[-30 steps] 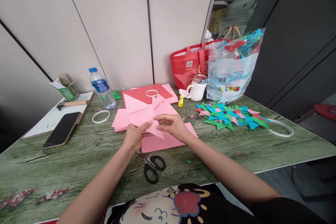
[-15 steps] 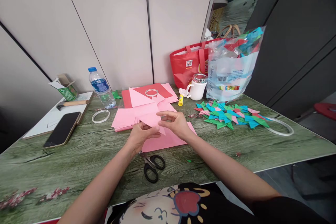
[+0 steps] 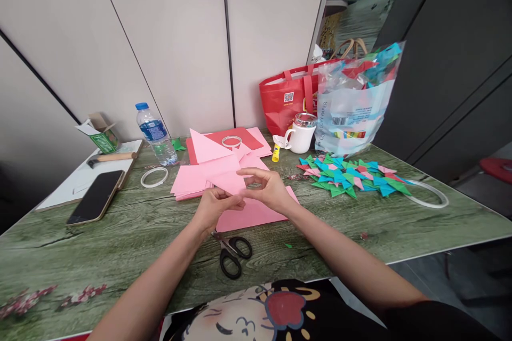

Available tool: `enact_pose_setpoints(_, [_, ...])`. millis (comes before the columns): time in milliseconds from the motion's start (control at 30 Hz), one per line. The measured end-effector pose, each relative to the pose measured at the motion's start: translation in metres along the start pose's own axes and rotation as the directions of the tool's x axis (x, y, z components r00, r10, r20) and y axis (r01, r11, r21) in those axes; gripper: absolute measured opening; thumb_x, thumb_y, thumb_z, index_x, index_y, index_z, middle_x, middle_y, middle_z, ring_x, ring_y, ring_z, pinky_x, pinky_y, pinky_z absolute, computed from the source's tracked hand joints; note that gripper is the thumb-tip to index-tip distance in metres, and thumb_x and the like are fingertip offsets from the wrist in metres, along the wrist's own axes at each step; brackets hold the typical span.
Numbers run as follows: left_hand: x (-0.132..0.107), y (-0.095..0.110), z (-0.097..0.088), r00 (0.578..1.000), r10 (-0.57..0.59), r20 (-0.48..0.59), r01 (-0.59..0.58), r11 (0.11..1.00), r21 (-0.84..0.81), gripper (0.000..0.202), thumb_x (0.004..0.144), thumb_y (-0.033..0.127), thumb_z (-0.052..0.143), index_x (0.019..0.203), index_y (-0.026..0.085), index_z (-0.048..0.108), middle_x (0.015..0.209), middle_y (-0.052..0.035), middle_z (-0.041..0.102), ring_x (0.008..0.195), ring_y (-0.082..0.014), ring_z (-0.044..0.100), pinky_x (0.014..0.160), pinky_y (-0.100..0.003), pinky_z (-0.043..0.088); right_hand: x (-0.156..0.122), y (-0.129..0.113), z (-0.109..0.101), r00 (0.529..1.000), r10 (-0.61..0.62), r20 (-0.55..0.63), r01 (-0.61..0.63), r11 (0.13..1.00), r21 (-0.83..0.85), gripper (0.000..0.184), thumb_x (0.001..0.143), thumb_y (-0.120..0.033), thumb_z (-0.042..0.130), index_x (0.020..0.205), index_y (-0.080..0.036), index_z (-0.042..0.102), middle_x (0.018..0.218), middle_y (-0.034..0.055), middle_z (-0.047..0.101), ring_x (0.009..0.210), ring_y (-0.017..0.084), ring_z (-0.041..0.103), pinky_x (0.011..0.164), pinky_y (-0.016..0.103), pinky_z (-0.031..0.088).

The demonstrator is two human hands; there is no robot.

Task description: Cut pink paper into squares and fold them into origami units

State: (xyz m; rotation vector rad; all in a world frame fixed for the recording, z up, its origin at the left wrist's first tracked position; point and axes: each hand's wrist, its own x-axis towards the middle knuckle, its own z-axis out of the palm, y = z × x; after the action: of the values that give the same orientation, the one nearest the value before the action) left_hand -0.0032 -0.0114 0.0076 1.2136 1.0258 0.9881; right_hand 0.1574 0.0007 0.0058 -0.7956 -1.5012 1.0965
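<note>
A sheet of pink paper (image 3: 228,182), partly folded, is held up in front of me between both hands. My left hand (image 3: 216,206) pinches its lower left edge with thumb and fingers. On the other side, my right hand (image 3: 264,189) grips the right edge, thumb beneath and fingers above. Under the hands lies a larger pink sheet (image 3: 256,216) flat on the table. Just behind are stacked pink papers (image 3: 188,180) and a red sheet (image 3: 250,137) with a white ring (image 3: 231,141) on it. Black-handled scissors (image 3: 232,257) rest near my left wrist.
A water bottle (image 3: 155,136), a phone (image 3: 96,197) and a hammer (image 3: 112,157) are at left. At right stand a glue stick (image 3: 276,152), a white mug (image 3: 301,136), a red bag (image 3: 280,104), a plastic bag of folded paper (image 3: 352,112) and colourful folded pieces (image 3: 352,175).
The held paper has shifted slightly between my fingers, and its lower right tip no longer shows below my right hand. Both hands stay in nearly the same place.
</note>
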Motion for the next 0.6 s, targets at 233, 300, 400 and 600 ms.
enact_pose_setpoints(233, [-0.001,0.005,-0.001,0.999,-0.013,0.036,0.015,0.999,-0.037,0.021,0.058,0.028,0.073,0.066,0.009,0.067,0.062,-0.0108,0.068,0.056,-0.0178,0.063,0.062,-0.032,0.053,0.000,-0.003,-0.004,0.993,-0.040,0.109,0.041,0.999,-0.013,0.051,0.059,-0.019,0.069,0.109,-0.022,0.057,0.116,0.0066,0.054,0.079,0.012,0.058,0.056,0.019,0.049])
enact_pose_setpoints(300, [-0.001,0.006,-0.003,0.998,-0.022,0.051,0.024,0.999,-0.041,0.021,0.060,0.028,0.072,0.067,0.009,0.066,0.065,-0.0113,0.068,0.058,-0.0184,0.064,0.063,-0.033,0.053,0.001,-0.003,-0.005,0.992,-0.026,0.124,0.028,0.999,-0.018,0.051,0.060,-0.017,0.067,0.110,-0.023,0.056,0.118,0.0064,0.052,0.076,0.011,0.058,0.054,0.017,0.048])
enact_pose_setpoints(400, [0.000,0.008,-0.005,0.997,-0.023,0.072,0.025,0.999,-0.026,0.020,0.061,0.028,0.071,0.068,0.010,0.067,0.068,-0.0116,0.069,0.059,-0.0186,0.064,0.063,-0.033,0.054,0.002,-0.003,-0.007,0.992,0.002,0.127,0.000,1.000,-0.020,0.052,0.061,-0.013,0.064,0.111,-0.023,0.055,0.121,0.0065,0.050,0.069,0.007,0.057,0.053,0.017,0.048])
enact_pose_setpoints(600, [-0.001,0.011,-0.005,0.999,0.030,0.026,-0.031,0.998,0.056,0.014,0.058,0.023,0.071,0.063,0.010,0.068,0.059,-0.0095,0.068,0.050,-0.0171,0.062,0.054,-0.029,0.053,0.001,-0.006,-0.009,0.986,0.043,0.162,-0.038,0.999,-0.032,0.053,0.060,-0.010,0.063,0.111,-0.022,0.055,0.113,0.0061,0.056,0.064,0.007,0.056,0.051,0.018,0.046])
